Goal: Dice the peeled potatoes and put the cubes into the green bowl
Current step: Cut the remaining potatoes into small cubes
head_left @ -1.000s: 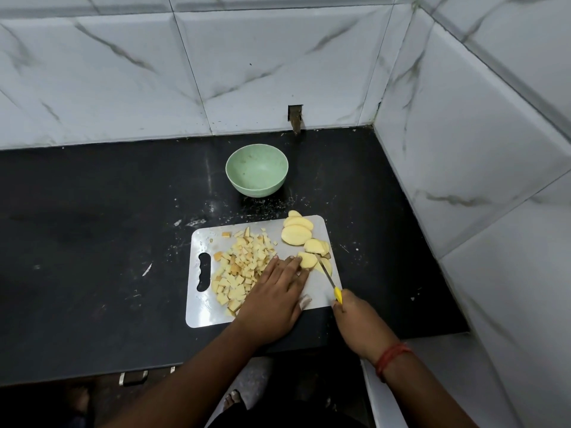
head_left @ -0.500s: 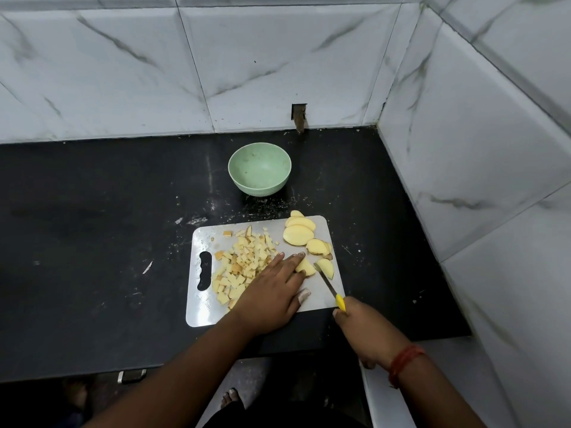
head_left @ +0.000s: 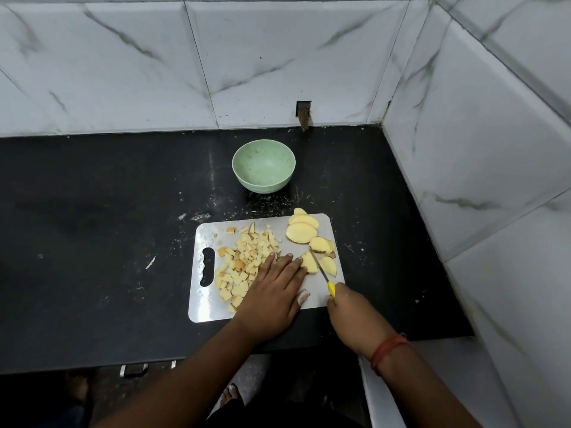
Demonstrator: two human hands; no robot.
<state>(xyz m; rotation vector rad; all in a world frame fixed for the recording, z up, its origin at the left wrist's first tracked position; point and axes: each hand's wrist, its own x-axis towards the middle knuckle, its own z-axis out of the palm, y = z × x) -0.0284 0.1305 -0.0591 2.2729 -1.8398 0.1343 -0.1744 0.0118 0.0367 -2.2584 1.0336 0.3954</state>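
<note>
Midway: left hand flat, steadying a slice; right hand grips knife; cubes piled, bowl empty.

Home kitchen: tiled walls, black counter.

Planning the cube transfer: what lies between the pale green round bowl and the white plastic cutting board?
Head view: only bare black countertop, speckled with pale crumbs, separates green bowl from cutting board.

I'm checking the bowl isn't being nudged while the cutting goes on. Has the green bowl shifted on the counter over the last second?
No. The green bowl stays just beyond the cutting board's far edge, left of the wall notch, as before.
</note>
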